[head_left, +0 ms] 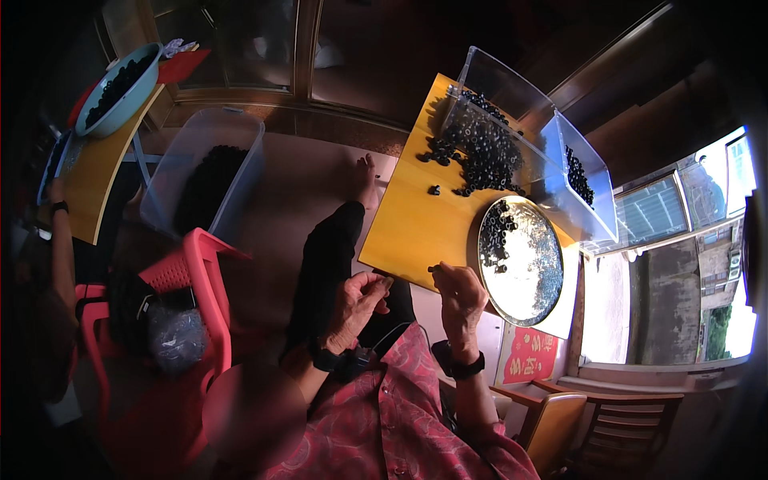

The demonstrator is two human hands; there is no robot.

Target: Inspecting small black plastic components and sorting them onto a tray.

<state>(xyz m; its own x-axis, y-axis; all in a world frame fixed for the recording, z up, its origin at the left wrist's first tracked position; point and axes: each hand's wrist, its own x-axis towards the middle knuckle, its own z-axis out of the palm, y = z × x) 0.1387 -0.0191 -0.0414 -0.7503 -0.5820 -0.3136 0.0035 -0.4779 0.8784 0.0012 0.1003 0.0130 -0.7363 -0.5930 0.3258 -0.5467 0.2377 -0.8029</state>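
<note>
My left hand is held over my lap, thumb and fingers pinched together. Whatever it may grip is too small to make out. Close to the near edge of the yellow table, my right hand pinches a small black piece at its fingertips. Just right of that hand is a round shiny tray, with several black rings along its left side. A heap of similar black rings spreads over the far part of the table. One small black cluster sits apart from the heap.
Clear plastic boxes stand at the table's far right, black pieces inside. On the floor at left is a large clear bin of black pieces. Red plastic chairs stand nearby. A co-worker's arm reaches toward another table holding a blue basin.
</note>
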